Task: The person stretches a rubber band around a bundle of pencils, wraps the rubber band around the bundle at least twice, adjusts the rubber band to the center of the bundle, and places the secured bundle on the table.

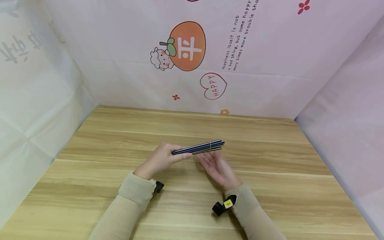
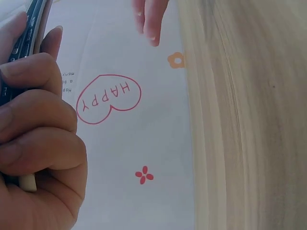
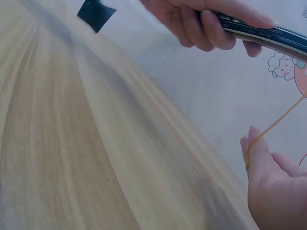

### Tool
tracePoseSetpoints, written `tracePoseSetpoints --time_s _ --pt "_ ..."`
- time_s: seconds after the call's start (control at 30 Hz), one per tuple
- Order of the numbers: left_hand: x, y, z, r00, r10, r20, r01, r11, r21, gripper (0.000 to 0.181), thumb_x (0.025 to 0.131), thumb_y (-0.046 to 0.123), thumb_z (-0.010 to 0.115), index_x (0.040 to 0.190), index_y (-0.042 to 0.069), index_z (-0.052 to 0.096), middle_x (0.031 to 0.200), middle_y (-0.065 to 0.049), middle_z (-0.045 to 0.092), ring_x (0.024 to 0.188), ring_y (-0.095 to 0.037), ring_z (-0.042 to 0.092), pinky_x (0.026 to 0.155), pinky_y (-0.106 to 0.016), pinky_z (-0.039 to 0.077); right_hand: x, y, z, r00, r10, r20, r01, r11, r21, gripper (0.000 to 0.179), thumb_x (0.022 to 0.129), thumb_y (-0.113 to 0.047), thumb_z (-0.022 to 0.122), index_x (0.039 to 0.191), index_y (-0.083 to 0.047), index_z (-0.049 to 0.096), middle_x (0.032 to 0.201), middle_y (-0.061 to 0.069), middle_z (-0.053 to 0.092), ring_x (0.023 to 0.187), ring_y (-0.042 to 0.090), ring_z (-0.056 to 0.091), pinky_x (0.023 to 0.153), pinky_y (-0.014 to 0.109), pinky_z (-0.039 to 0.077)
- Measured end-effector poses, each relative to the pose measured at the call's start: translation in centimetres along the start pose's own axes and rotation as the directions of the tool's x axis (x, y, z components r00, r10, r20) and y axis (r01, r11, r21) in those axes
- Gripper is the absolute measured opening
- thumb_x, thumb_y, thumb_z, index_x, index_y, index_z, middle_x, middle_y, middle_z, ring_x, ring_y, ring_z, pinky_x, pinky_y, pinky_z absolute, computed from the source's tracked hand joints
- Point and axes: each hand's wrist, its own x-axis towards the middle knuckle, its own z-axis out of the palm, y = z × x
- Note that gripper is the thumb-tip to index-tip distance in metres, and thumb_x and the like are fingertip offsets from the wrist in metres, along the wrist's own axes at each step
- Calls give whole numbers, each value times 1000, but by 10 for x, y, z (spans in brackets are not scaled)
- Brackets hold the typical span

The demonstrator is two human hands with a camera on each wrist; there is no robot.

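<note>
My left hand [image 1: 162, 158] grips a bundle of dark pencils [image 1: 201, 146], fingers curled round it, above the table. In the left wrist view the curled fingers [image 2: 43, 120] cover much of the bundle, and one pale pencil end [image 2: 27, 183] shows below them. Near the bundle's far end a thin band [image 1: 210, 145] goes round it. My right hand [image 1: 217, 168] is just below that end, fingers fairly straight. In the right wrist view a yellowish rubber band [image 3: 276, 123] is stretched taut from that hand's digits [image 3: 259, 153] up toward the bundle; its upper end is out of frame.
A wood-grain table [image 1: 186, 213] lies under both hands. Behind it hangs a white printed cloth [image 1: 129, 83], with more cloth at the left and right sides. Each wrist wears a small black camera, such as the right one [image 1: 220, 207].
</note>
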Motion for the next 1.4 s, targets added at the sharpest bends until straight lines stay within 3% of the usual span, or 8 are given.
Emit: tracePoseSetpoints --time_s 0.17,0.4,0.6,0.73,0.9,1.1,1.2,1.4 --pt "2 0 0 999 -35 -14 34 999 -40 31 92 43 68 104 16 78 88 -6 73 62 -8 47 58 -26 41 1 1 1 995 -98 25 99 994 -41 49 99 -50 40 132 -17 56 130 2 63 125 14 57 119 36 26" --pt "4 -2 0 994 -106 -17 103 984 -146 33 93 41 67 98 10 78 63 3 48 57 -11 35 52 -24 31 1 0 6 961 -274 39 277 946 -169 34 103 -40 42 124 -19 59 130 -4 62 126 11 56 117 38 30" --pt "4 0 -2 987 -163 1 160 965 -210 36 93 46 67 97 12 79 59 5 38 54 -13 30 50 -24 26 0 -5 8 900 -427 81 432 856 -284 16 98 -20 62 114 -19 66 121 -6 65 119 8 59 110 32 41" --pt "3 1 -4 983 -184 19 184 962 -200 39 92 47 67 94 10 78 58 5 36 53 -13 28 49 -24 25 0 -12 1 859 -482 176 511 775 -371 38 94 -12 68 132 -14 61 137 -4 59 125 6 55 106 26 44" --pt "2 1 -5 976 -214 41 218 964 -151 42 91 46 69 88 5 75 57 6 33 53 -12 27 50 -25 25 -4 -23 2 831 -505 234 545 653 -526 53 90 -1 68 141 -5 53 150 -7 49 128 6 54 100 22 47" --pt "0 3 -6 972 -228 52 232 968 -92 48 89 49 70 65 8 59 54 7 28 50 -11 24 48 -25 24 -11 -32 10 836 -481 265 523 550 -651 61 86 10 66 143 8 44 146 -10 54 128 9 55 104 25 45" --pt "0 4 -5 972 -229 55 232 971 -62 50 88 50 71 60 13 52 54 8 29 50 -11 26 49 -25 25 -12 -35 11 842 -458 285 515 526 -677 61 86 8 69 143 5 46 144 -8 56 128 11 56 102 24 46" --pt "-1 6 -3 972 -229 53 228 973 14 50 87 53 71 66 9 61 56 7 33 52 -10 30 52 -26 27 -14 -36 12 870 -412 271 463 498 -733 57 86 0 73 140 1 52 132 -13 63 124 10 58 93 22 49"
